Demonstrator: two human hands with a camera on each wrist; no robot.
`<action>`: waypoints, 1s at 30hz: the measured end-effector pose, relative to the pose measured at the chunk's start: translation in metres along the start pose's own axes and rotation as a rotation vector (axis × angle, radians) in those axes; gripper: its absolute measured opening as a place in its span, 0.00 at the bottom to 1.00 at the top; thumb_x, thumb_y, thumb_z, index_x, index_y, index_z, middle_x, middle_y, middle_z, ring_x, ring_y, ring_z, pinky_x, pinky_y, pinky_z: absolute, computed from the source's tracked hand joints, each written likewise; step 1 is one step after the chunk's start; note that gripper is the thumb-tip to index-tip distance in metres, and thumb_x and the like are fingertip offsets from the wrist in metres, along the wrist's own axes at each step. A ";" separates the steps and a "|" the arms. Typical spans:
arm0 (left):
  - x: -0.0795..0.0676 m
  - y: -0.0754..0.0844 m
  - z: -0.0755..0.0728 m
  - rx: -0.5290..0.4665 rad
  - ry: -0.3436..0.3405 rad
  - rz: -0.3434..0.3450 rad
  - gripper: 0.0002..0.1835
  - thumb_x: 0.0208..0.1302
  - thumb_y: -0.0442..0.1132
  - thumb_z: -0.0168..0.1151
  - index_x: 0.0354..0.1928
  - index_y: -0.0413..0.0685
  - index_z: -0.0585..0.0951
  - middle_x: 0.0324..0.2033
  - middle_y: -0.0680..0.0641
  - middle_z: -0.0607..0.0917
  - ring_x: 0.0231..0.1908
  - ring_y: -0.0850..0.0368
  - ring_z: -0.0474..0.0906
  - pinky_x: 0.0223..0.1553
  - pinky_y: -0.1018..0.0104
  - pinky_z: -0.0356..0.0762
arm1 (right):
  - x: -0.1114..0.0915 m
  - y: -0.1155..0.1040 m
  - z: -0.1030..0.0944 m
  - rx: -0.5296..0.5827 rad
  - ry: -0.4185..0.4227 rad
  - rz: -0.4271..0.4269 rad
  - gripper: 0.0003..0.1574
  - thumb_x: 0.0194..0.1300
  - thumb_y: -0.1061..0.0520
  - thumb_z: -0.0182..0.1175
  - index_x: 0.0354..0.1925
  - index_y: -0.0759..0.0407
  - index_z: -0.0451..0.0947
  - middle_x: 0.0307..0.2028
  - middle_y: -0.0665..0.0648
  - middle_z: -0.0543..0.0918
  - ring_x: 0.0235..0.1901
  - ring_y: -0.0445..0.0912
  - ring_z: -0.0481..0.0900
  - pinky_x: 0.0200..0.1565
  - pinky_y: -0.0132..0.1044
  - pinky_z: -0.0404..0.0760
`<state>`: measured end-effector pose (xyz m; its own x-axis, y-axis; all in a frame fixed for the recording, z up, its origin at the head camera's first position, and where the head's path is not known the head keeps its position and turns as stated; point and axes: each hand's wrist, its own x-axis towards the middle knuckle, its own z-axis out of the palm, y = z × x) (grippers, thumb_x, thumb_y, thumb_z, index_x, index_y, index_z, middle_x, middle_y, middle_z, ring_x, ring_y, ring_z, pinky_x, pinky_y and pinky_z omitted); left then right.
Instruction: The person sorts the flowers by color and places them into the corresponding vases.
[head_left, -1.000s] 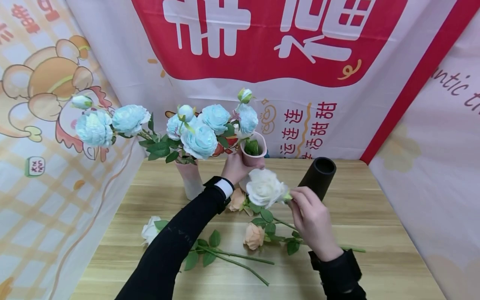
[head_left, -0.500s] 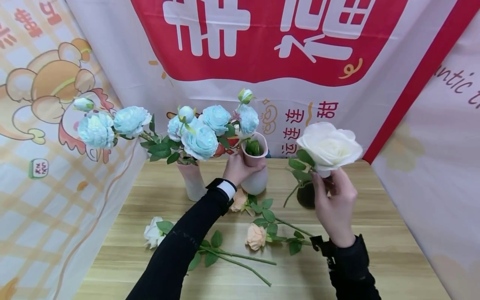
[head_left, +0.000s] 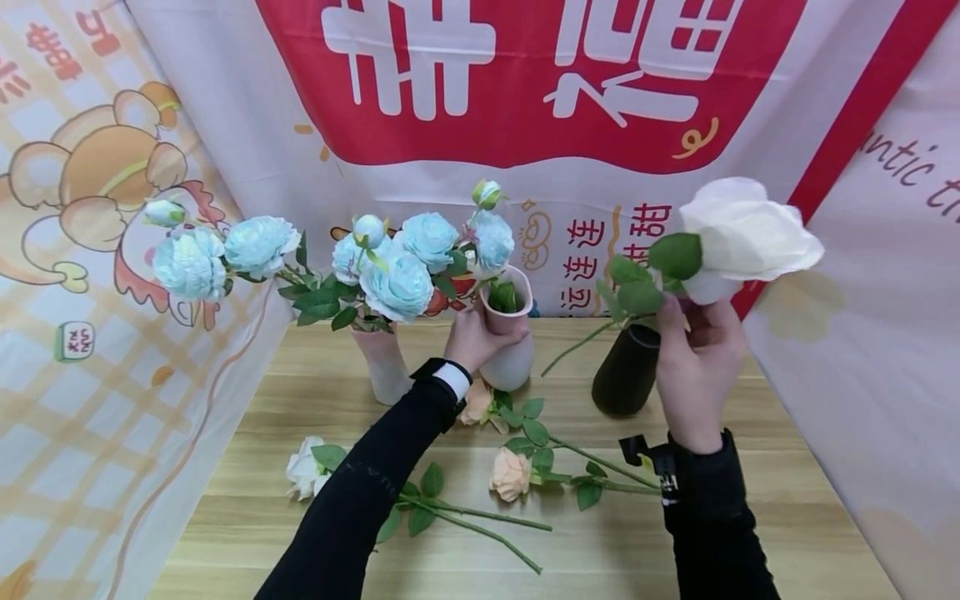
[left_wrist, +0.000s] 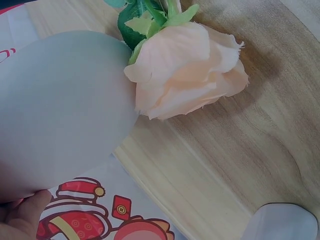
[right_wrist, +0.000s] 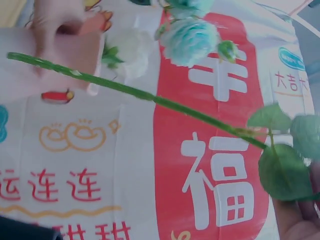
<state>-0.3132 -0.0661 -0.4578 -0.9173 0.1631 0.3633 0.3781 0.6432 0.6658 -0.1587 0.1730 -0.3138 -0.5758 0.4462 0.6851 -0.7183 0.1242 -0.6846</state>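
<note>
My left hand (head_left: 476, 337) grips the neck of a pink-and-white vase (head_left: 508, 368), its thumb across the front. A green leaf shows inside the vase's mouth; in the right wrist view, a white flower (right_wrist: 131, 52) hangs beside that mouth. To the right, above a black vase (head_left: 624, 383), my right hand (head_left: 701, 367) pinches a white rose (head_left: 750, 229) just below its bloom. Its green stem (right_wrist: 155, 97) slants down toward the pink-and-white vase, with the cut end free in the air. A peach rose (left_wrist: 190, 75) lies against the base of the held vase.
Left of the held vase stands another pink-and-white vase (head_left: 386, 379) with several pale blue flowers (head_left: 397, 283). A second peach rose (head_left: 510, 475) lies in front. At the left, partly under my left forearm, lies a white rose (head_left: 305, 468). Printed cloth (head_left: 600, 183) hangs behind.
My right hand has lifted the white rose up and to the right, away from the held vase, and turned its stem downward to the left. My left hand keeps its grip.
</note>
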 end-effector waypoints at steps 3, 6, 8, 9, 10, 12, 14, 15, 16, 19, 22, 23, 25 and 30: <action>0.000 -0.001 -0.001 -0.003 0.007 -0.004 0.54 0.48 0.69 0.70 0.69 0.41 0.66 0.53 0.38 0.81 0.49 0.49 0.81 0.47 0.59 0.79 | 0.008 -0.003 0.005 0.120 0.069 0.039 0.10 0.65 0.71 0.61 0.44 0.77 0.80 0.36 0.67 0.82 0.32 0.50 0.79 0.36 0.35 0.76; 0.000 0.000 -0.001 -0.005 0.002 -0.011 0.54 0.48 0.69 0.70 0.69 0.41 0.66 0.53 0.38 0.81 0.49 0.49 0.81 0.47 0.58 0.79 | 0.014 -0.008 0.011 0.163 0.116 0.059 0.10 0.64 0.69 0.64 0.42 0.77 0.80 0.36 0.67 0.82 0.32 0.50 0.78 0.37 0.36 0.76; 0.000 0.000 -0.001 -0.001 -0.003 -0.016 0.54 0.47 0.70 0.69 0.69 0.41 0.66 0.53 0.38 0.81 0.49 0.49 0.81 0.47 0.58 0.79 | 0.017 -0.011 0.014 0.181 0.135 0.072 0.10 0.63 0.68 0.65 0.42 0.76 0.80 0.36 0.68 0.81 0.33 0.50 0.78 0.37 0.36 0.75; 0.000 0.000 -0.001 -0.002 -0.004 -0.018 0.54 0.47 0.70 0.69 0.69 0.41 0.66 0.53 0.38 0.81 0.49 0.49 0.81 0.47 0.59 0.79 | 0.019 -0.012 0.015 0.178 0.143 0.077 0.10 0.63 0.68 0.65 0.41 0.76 0.81 0.36 0.68 0.81 0.33 0.50 0.78 0.38 0.36 0.75; 0.000 0.000 -0.001 -0.002 -0.005 -0.020 0.54 0.47 0.70 0.69 0.69 0.41 0.67 0.53 0.38 0.81 0.49 0.49 0.81 0.47 0.58 0.79 | 0.020 -0.012 0.015 0.159 0.143 0.069 0.10 0.63 0.67 0.65 0.42 0.76 0.80 0.37 0.68 0.82 0.34 0.50 0.78 0.38 0.36 0.76; 0.000 0.000 0.000 0.003 0.000 -0.018 0.54 0.47 0.70 0.69 0.69 0.41 0.66 0.52 0.38 0.81 0.49 0.49 0.81 0.47 0.59 0.79 | 0.022 -0.010 0.016 0.182 0.169 0.086 0.10 0.63 0.68 0.65 0.41 0.76 0.80 0.37 0.68 0.81 0.34 0.50 0.78 0.38 0.36 0.76; 0.000 0.001 0.000 0.008 0.004 -0.011 0.54 0.47 0.69 0.70 0.69 0.41 0.66 0.52 0.38 0.82 0.48 0.49 0.81 0.47 0.59 0.79 | 0.025 -0.006 0.015 0.209 0.196 0.105 0.09 0.63 0.68 0.65 0.41 0.76 0.80 0.37 0.68 0.81 0.35 0.51 0.78 0.39 0.37 0.76; 0.000 0.001 0.000 0.014 0.007 -0.005 0.54 0.47 0.69 0.70 0.69 0.41 0.66 0.52 0.38 0.81 0.48 0.49 0.81 0.47 0.59 0.79 | 0.026 -0.003 0.014 0.230 0.208 0.117 0.10 0.63 0.68 0.66 0.41 0.76 0.80 0.38 0.69 0.81 0.36 0.52 0.79 0.40 0.37 0.77; -0.001 0.002 0.000 0.019 0.010 -0.002 0.54 0.47 0.69 0.71 0.69 0.41 0.66 0.53 0.38 0.81 0.49 0.49 0.81 0.48 0.58 0.79 | 0.027 0.000 0.014 0.255 0.220 0.130 0.11 0.62 0.68 0.66 0.42 0.76 0.80 0.39 0.70 0.81 0.38 0.53 0.79 0.42 0.38 0.78; -0.001 0.002 -0.001 0.026 0.012 -0.003 0.54 0.46 0.68 0.72 0.69 0.41 0.65 0.54 0.38 0.80 0.50 0.48 0.80 0.49 0.58 0.79 | 0.030 0.004 0.014 0.347 0.273 0.184 0.12 0.60 0.68 0.68 0.41 0.76 0.80 0.42 0.72 0.80 0.42 0.56 0.80 0.46 0.41 0.79; 0.001 0.003 -0.001 0.019 0.007 -0.006 0.54 0.47 0.67 0.72 0.70 0.43 0.65 0.56 0.39 0.79 0.52 0.48 0.79 0.50 0.58 0.78 | 0.035 0.003 0.013 0.390 0.324 0.225 0.12 0.60 0.68 0.68 0.42 0.75 0.80 0.45 0.72 0.80 0.46 0.58 0.80 0.47 0.43 0.80; 0.001 0.003 -0.001 0.016 0.002 -0.007 0.54 0.47 0.67 0.72 0.70 0.43 0.65 0.56 0.38 0.79 0.52 0.48 0.79 0.51 0.58 0.77 | 0.036 0.003 0.013 0.398 0.338 0.230 0.12 0.60 0.68 0.68 0.43 0.73 0.81 0.46 0.72 0.80 0.47 0.58 0.80 0.48 0.43 0.80; 0.002 0.003 -0.001 0.014 -0.001 -0.006 0.54 0.47 0.67 0.72 0.70 0.44 0.65 0.56 0.39 0.80 0.52 0.48 0.79 0.51 0.58 0.77 | 0.038 0.004 0.014 0.399 0.354 0.227 0.13 0.62 0.68 0.66 0.46 0.71 0.81 0.49 0.72 0.80 0.50 0.59 0.79 0.50 0.44 0.79; 0.001 0.003 -0.002 0.003 -0.008 -0.021 0.54 0.47 0.66 0.73 0.71 0.44 0.64 0.57 0.39 0.79 0.53 0.48 0.78 0.53 0.58 0.76 | 0.033 0.009 0.026 0.300 0.342 0.172 0.14 0.64 0.69 0.63 0.49 0.69 0.80 0.48 0.69 0.80 0.49 0.57 0.79 0.53 0.43 0.77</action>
<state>-0.3127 -0.0653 -0.4538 -0.9260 0.1557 0.3438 0.3583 0.6488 0.6714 -0.1942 0.1656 -0.2904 -0.5707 0.7097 0.4129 -0.7339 -0.2154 -0.6442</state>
